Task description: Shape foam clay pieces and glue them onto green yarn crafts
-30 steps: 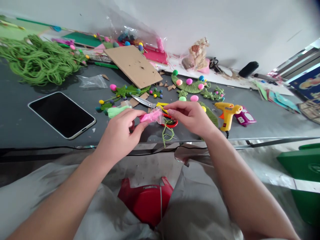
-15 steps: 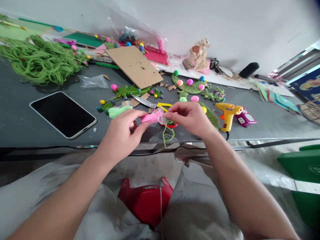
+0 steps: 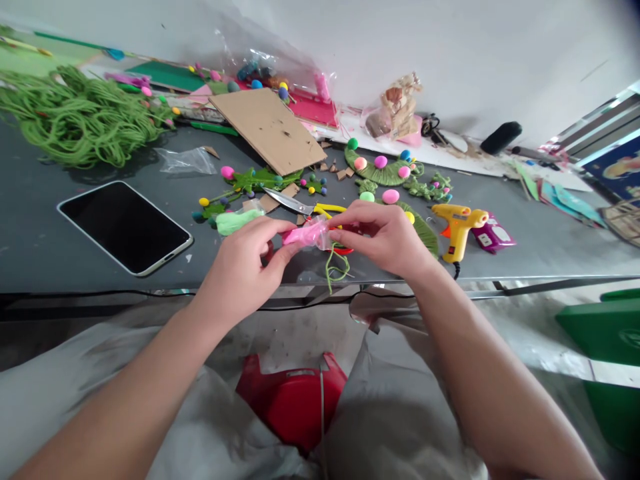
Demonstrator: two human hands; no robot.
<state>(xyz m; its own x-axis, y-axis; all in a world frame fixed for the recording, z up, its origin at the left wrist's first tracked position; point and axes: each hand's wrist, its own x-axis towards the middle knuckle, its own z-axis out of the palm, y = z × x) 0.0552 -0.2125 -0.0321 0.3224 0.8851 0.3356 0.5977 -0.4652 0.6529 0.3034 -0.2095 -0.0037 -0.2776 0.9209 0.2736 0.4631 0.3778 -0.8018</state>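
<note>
Both my hands hold a small clear plastic packet of pink clay [image 3: 306, 233] above the near edge of the dark table [image 3: 60, 253]. My left hand [image 3: 243, 270] pinches its left end between thumb and fingers. My right hand [image 3: 385, 237] grips the crinkled plastic at its right end with closed fingertips. Just behind the packet lie scissors with yellow and red handles [image 3: 310, 210] and a loose bit of green cord [image 3: 336, 270]. A pale green clay packet [image 3: 235, 221] sits beside my left hand.
A dark tablet [image 3: 125, 227] lies at the left. A heap of green cord [image 3: 75, 120], a cardboard sheet [image 3: 267, 130], green cord shapes with coloured balls [image 3: 383, 170] and a yellow glue gun [image 3: 456, 227] are spread about. A red stool [image 3: 293, 400] shows between my knees.
My right hand has closed in on the packet's right end, its fingers curling over the plastic. My left hand has kept its pinch and hardly moved.
</note>
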